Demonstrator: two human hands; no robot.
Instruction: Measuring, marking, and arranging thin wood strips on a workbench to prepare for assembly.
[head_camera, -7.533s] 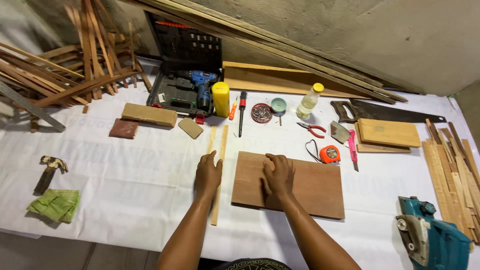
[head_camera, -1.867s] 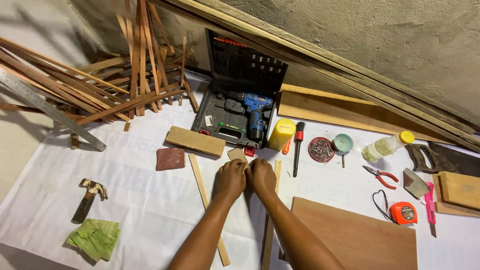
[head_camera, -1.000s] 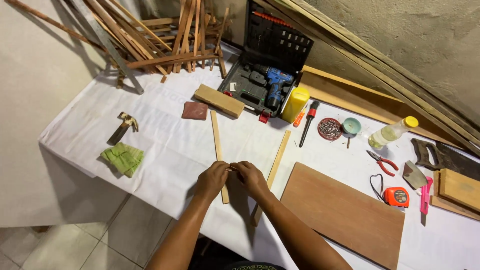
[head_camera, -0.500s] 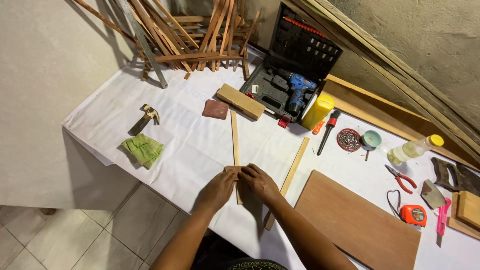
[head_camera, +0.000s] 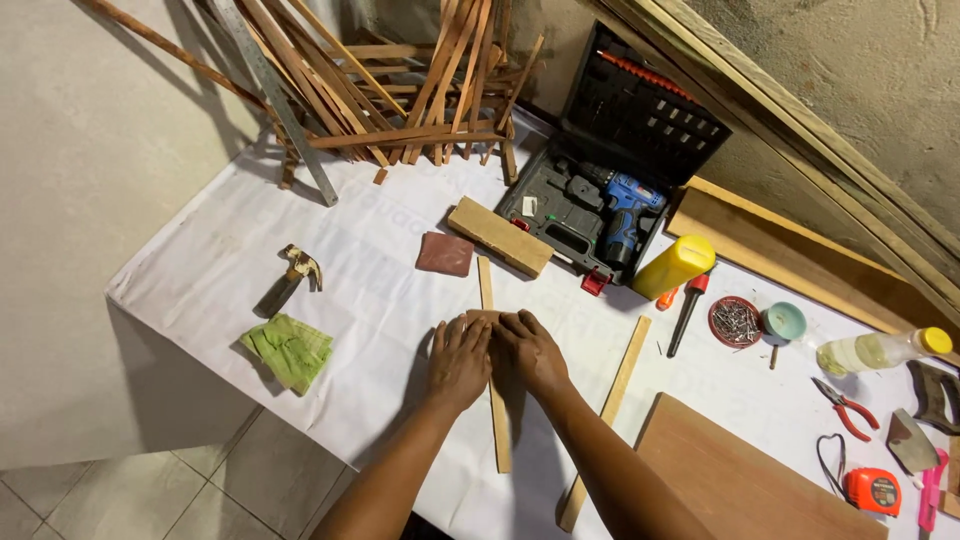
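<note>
On white table (head_camera: 250, 240), L hand (head_camera: 460, 358) & R hand (head_camera: 528, 352) flat on strip (head_camera: 493, 370)

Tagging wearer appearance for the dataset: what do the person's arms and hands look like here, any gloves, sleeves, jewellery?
Both arms are bare as far up as the view shows, with no sleeves in sight. The left hand and right hand wear no gloves. No rings, watch or wristbands show on the fingers or wrists that are visible. No tape, markings or bandages can be seen. The upper arms are cut off at the bottom edge of the picture.
</note>
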